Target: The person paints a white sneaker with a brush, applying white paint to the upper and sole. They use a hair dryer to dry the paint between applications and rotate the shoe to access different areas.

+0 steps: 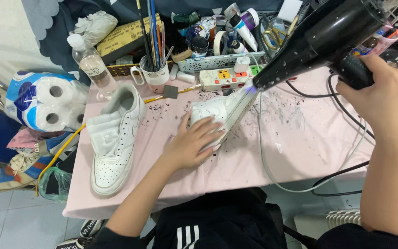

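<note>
You have a second white sneaker (114, 140) left of you, a mug of brushes (155, 71), a water bottle (90, 62), a power strip (224, 77) and packed toilet rolls (47, 101).

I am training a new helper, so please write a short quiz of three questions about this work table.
1. True or false: the right hand holds a black hair dryer.
2. The left hand presses on: A) the water bottle, B) the white shoe under the dryer's nozzle, C) the mug.
3. What stands in the white mug?

Key: 1 true. 2 B. 3 paintbrushes.
</note>
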